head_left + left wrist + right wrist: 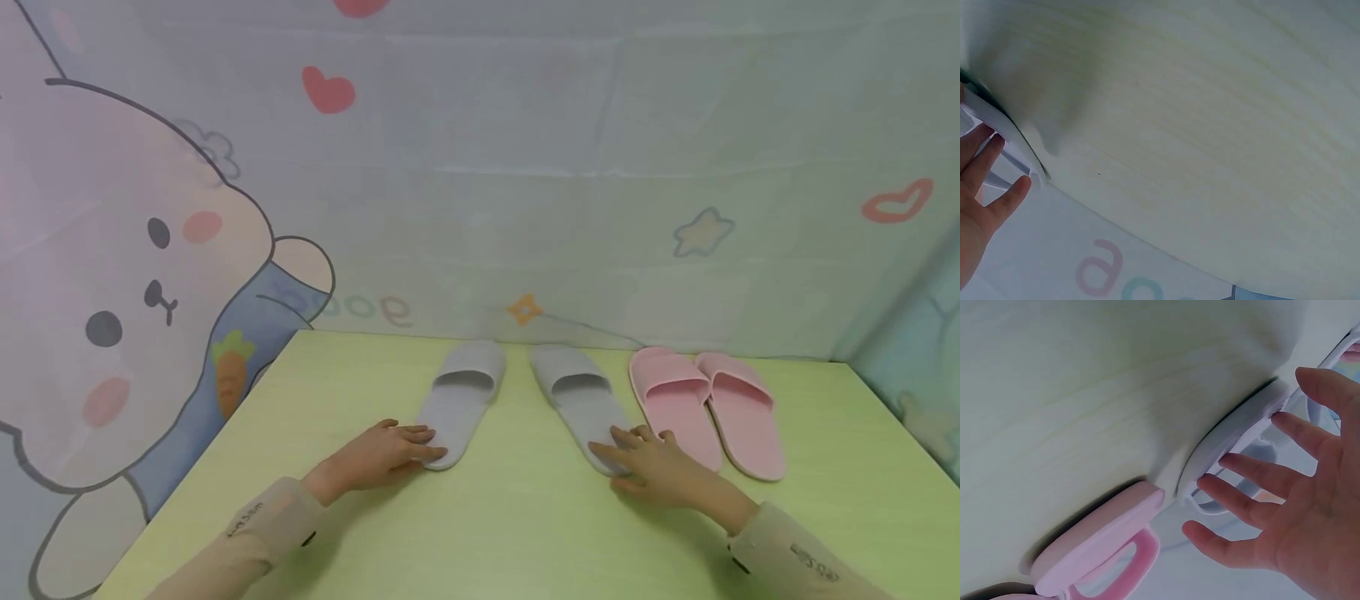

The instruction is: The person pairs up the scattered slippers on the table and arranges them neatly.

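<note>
Two grey slippers lie apart on the table, toes toward the back, turned outward at the heels. My left hand reaches over the heel of the left grey slipper, its fingertips at the sole. On the other side, my right hand spreads its fingers over the heel of the right grey slipper, hiding part of it. The right wrist view shows those fingers fairly straight against the slipper's sole. In the left wrist view, the left fingers extend along the grey slipper's edge.
A pair of pink slippers, one inner and one outer, lies side by side right of the grey ones, close to my right hand. A printed cloth hangs behind the light green table.
</note>
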Tool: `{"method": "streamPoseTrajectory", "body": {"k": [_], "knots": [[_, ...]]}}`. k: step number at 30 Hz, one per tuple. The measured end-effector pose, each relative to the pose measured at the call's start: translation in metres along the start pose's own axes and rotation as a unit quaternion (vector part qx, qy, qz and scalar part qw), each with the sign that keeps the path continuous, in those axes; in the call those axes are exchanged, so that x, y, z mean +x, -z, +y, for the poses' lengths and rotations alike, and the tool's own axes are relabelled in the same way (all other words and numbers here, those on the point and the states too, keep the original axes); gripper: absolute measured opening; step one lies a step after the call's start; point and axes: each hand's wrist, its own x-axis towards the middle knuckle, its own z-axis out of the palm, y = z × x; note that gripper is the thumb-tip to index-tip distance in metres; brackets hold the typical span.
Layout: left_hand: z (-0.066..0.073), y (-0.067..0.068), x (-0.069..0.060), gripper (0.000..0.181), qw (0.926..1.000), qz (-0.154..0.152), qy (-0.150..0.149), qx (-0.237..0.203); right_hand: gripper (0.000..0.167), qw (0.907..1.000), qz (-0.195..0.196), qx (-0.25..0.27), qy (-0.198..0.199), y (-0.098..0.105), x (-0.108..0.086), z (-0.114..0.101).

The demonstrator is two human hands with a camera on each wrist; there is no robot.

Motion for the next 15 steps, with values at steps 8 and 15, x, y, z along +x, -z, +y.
{"method": "streamPoseTrajectory", "body": {"k": [8,15], "knots": [[0.0057,-0.0051,0.0065,0.033,0.9973,0.052,-0.053,0.001,0.047,0.9998,0.013,0.002,0.016,0.0014,-0.0010,-0.0060],[0.0073,-0.0058,0.0101,0.034,0.9987,0.027,-0.036,0.025,0.045,0.9988,0.032,-0.009,0.036,-0.0011,-0.0024,-0.0021]]}}
